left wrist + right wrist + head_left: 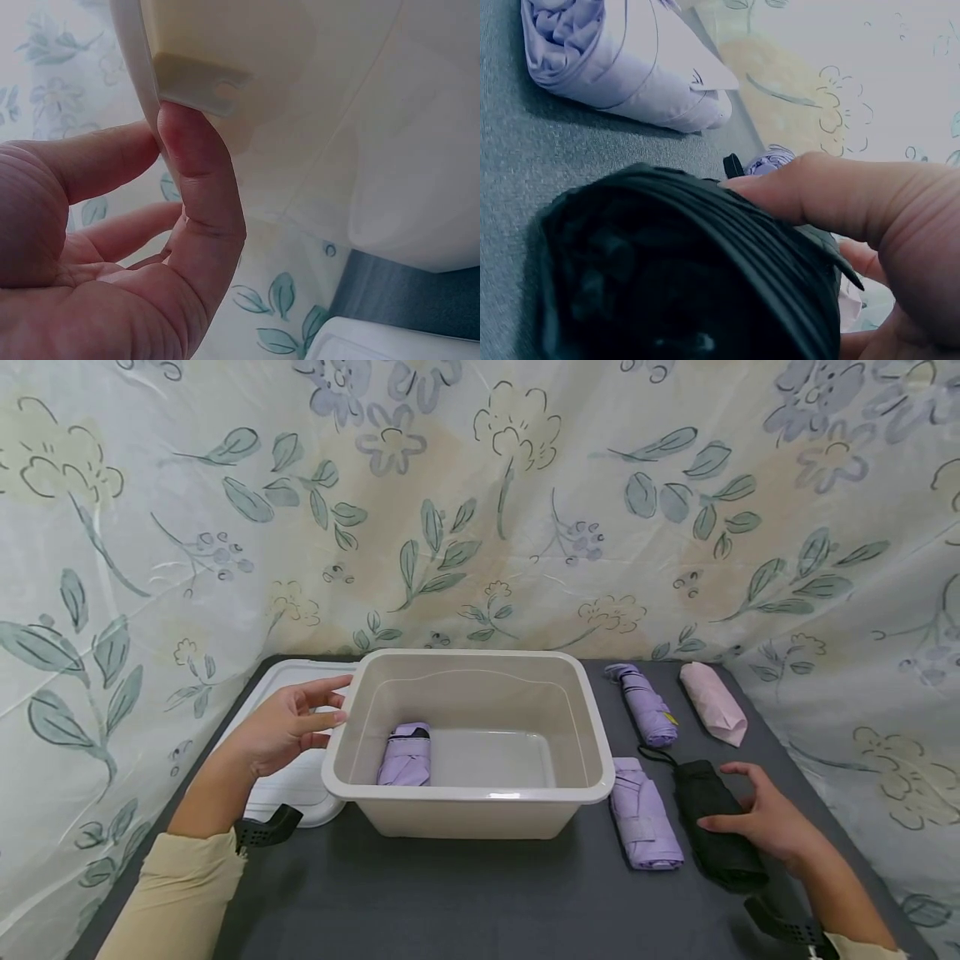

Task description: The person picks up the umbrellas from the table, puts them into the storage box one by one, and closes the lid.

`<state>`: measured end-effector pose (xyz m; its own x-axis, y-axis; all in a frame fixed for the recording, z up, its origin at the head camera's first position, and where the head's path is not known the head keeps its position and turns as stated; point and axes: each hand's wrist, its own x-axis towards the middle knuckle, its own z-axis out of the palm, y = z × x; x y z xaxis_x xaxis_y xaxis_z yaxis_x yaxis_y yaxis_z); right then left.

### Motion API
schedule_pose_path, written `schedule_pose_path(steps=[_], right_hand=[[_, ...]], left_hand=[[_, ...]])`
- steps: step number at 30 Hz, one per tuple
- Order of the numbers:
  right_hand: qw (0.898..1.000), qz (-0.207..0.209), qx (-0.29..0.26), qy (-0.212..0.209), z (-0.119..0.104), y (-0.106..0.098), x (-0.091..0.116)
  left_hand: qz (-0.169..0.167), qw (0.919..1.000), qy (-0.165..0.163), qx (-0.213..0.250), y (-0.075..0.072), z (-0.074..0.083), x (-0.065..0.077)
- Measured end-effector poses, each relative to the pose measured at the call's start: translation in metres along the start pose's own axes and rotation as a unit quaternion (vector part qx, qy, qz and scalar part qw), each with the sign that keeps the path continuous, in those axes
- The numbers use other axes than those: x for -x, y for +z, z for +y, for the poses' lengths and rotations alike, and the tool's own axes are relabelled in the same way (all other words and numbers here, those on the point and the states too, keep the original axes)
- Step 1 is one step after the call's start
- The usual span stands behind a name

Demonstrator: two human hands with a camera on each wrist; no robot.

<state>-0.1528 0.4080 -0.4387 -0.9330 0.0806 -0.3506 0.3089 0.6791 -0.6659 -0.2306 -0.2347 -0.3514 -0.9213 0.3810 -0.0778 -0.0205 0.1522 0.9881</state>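
A beige plastic bin (469, 818) stands mid-table with a folded lilac umbrella (406, 758) inside, near its left wall. My left hand (288, 727) pinches the bin's left rim; in the left wrist view the thumb and a bent finger (206, 187) meet at that rim. At the right, my right hand (772, 822) holds a folded black umbrella (712, 814) on the table, thumb on one side and fingers round the other. Its loop strap points to the back. The right wrist view shows the thumb (810, 187) against the black folds; the other fingers are mostly hidden.
Just right of the bin lies another lilac umbrella (645, 818). Behind it are a purple umbrella (645, 706) and a pale pink one (712, 702). A white lid (288, 789) lies left of the bin, partly under its rim. Flowered sheeting (480, 527) hangs around the dark table (465, 902).
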Motion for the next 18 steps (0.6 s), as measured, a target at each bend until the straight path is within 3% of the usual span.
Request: schedule_pose_path(steps=[5,11,18], right_hand=[[0.999,-0.014,-0.025,-0.014,-0.0038,0.001,0.0028],[0.999,-0.028,0.013,-0.021,-0.0084,-0.0016,0.0017],[0.999,-0.035,0.018,-0.027,-0.0103,-0.0012,-0.0003]], left_hand=[[-0.003,1.0,-0.001,0.004,-0.0005,0.0007,-0.0005],[-0.004,0.9999,-0.002,0.009,-0.0023,0.001,-0.0011],[-0.006,0.9999,-0.001,0.011,-0.0039,0.0006,-0.002]])
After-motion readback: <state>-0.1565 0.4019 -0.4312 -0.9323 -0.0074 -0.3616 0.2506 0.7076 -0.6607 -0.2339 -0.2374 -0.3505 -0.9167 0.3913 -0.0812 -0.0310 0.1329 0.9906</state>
